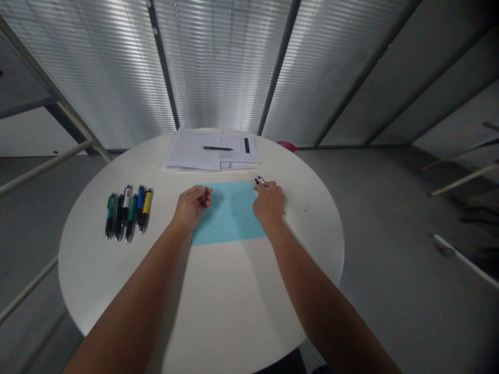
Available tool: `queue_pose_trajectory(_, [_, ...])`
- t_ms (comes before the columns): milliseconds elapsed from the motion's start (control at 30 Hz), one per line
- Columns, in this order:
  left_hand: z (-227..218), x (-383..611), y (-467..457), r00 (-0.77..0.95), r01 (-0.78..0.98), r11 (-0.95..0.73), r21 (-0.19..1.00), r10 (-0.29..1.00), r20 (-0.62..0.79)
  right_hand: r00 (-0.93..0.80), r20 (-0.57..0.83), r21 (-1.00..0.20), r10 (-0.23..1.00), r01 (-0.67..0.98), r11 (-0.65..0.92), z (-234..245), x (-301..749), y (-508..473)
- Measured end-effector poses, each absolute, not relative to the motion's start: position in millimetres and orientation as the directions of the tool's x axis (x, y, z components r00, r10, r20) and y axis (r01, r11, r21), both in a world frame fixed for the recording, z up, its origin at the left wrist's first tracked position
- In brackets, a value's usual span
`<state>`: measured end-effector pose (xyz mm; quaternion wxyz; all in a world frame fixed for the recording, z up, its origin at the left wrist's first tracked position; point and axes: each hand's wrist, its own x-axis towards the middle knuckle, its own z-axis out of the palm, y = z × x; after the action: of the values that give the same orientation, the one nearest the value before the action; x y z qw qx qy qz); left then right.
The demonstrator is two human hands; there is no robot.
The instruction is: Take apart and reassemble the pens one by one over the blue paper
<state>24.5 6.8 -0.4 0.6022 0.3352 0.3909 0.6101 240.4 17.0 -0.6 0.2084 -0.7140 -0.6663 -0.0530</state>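
A light blue sheet of paper (230,213) lies flat on the round white table. My left hand (192,205) hovers at the sheet's left edge, its fingers curled in with nothing visible in them. At the right edge, my right hand (270,203) is closed, fingers pointing down, over click pens (260,180) whose dark and white ends stick out past the fingertips. The hand covers most of these pens, so how many it grips is hidden. Left of the sheet lies a row of several click pens (128,210) in green, black, white, blue and yellow.
A stack of printed papers (195,150) rests at the table's far side, with a black pen (217,148) on top. The round table (230,311) has its far edge near slatted blinds (218,67). A pink object (287,146) shows behind the table.
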Motion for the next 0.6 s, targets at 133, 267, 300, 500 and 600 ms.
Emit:
queue_pose_trajectory(133, [-1.5, 24.0, 7.1, -0.047, -0.472, 0.028, 0.881, 0.997, -0.057, 0.128, 0.359, -0.208, 0.924, 0.977, -0.054, -2.0, 240.1, 17.8])
queue_pose_trajectory(267, [-1.8, 24.5, 6.9, -0.041, -0.473, 0.033, 0.880, 0.997, -0.060, 0.136, 0.350, -0.199, 0.927, 0.978, -0.069, -1.6, 238.2, 18.1])
queue_pose_trajectory(300, [-1.6, 24.8, 6.8, -0.042, -0.474, 0.031, 0.880, 0.997, -0.058, 0.133, 0.350, -0.199, 0.927, 0.978, -0.065, -1.3, 237.7, 18.1])
queue_pose_trajectory(500, [0.1, 26.1, 6.5, -0.055, -0.476, 0.028, 0.879, 0.997, -0.062, 0.118, 0.351, -0.228, 0.929, 0.973, -0.037, -1.5, 237.9, 18.0])
queue_pose_trajectory(600, [0.5, 26.3, 6.6, -0.046, -0.469, 0.034, 0.882, 0.997, -0.063, 0.117, 0.352, -0.246, 0.929, 0.969, -0.028, -3.0, 239.5, 18.7])
